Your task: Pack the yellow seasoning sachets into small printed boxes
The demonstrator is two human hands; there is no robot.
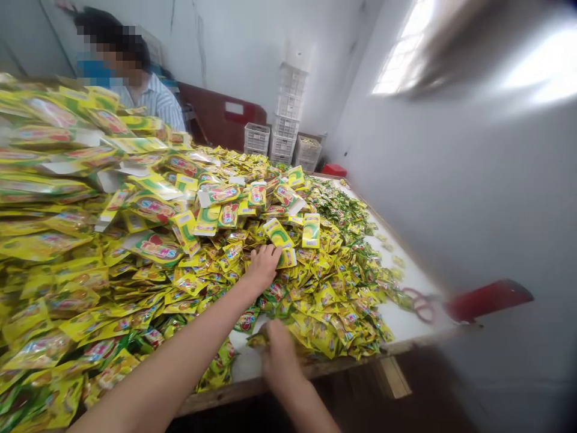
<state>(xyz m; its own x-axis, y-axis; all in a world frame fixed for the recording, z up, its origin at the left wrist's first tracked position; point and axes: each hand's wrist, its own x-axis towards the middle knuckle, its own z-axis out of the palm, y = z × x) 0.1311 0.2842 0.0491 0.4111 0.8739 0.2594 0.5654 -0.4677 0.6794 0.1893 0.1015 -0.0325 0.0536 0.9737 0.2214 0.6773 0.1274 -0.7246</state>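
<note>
My left hand (264, 266) reaches into the middle of a big heap, its fingers closed on the near end of a small yellow-and-green carton (287, 258). Just beyond the fingertips lies another such carton (278, 233), and one more carton (311, 231) rests to its right. Lower down, close to the table's front edge, is my right hand (282, 355), smeared by motion. Its fingers are bent downward beside yellow sachets (322, 337), and whether they hold anything is unclear. Green-and-yellow sachets (247, 320) lie between the two hands.
Cartons pile high on the left (153, 207). The white tabletop (412, 264) shows at right, with red-handled scissors (421, 305) and a red object (491, 300) at its edge. Behind stand stacked crates (285, 126). A person in a striped shirt (160, 99) is across the heap.
</note>
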